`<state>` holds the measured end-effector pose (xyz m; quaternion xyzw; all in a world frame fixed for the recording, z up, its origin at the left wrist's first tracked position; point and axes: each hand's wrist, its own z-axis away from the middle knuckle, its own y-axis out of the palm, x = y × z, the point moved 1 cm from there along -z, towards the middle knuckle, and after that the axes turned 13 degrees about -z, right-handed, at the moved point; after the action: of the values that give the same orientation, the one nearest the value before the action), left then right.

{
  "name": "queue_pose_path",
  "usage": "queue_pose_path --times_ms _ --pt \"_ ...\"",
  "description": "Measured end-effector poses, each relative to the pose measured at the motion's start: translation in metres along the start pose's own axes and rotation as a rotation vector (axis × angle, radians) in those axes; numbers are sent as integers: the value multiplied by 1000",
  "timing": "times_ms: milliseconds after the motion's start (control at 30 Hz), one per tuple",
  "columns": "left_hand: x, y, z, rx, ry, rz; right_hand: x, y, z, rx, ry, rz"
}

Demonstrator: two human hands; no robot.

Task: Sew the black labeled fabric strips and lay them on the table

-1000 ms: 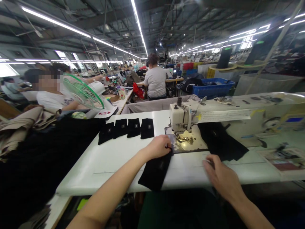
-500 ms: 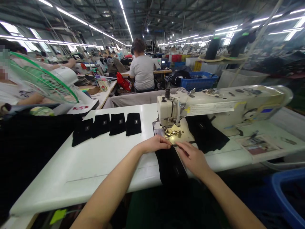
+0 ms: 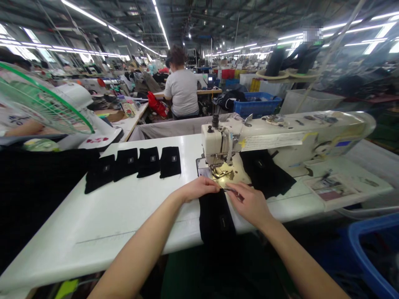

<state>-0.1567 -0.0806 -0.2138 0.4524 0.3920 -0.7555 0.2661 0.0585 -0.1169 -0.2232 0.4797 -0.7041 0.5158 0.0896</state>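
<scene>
My left hand (image 3: pixel 199 189) pinches the top edge of a black fabric piece (image 3: pixel 215 216) just in front of the sewing machine's needle area. At the right corner of that same edge, my right hand (image 3: pixel 251 203) has its thumb and fingers closed on the cloth. The piece hangs over the table's front edge toward my lap and bears a small dark label. Directly ahead of my fingertips is the lit presser foot (image 3: pixel 222 172) of the sewing machine (image 3: pixel 215 143). More black fabric (image 3: pixel 264 174) with a label lies under the machine arm, right of the needle.
Several labelled black pieces (image 3: pixel 170 162) lie in a row on the white table (image 3: pixel 140 211). Dark cloth (image 3: pixel 37 187) covers the left end, near a green-rimmed fan (image 3: pixel 46 99). A blue basket (image 3: pixel 358 245) stands at lower right. A co-worker (image 3: pixel 182 91) sits ahead, facing away.
My right fingers have drawn in and closed on the fabric corner. The hanging part of the piece has swung slightly left and lies straighter. The whole view has shifted a little.
</scene>
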Motion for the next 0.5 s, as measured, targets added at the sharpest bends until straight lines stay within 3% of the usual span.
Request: queue_pose_path --times_ms 500 --pt "-3 1 1 2 17 4 1 3 -3 36 39 -134"
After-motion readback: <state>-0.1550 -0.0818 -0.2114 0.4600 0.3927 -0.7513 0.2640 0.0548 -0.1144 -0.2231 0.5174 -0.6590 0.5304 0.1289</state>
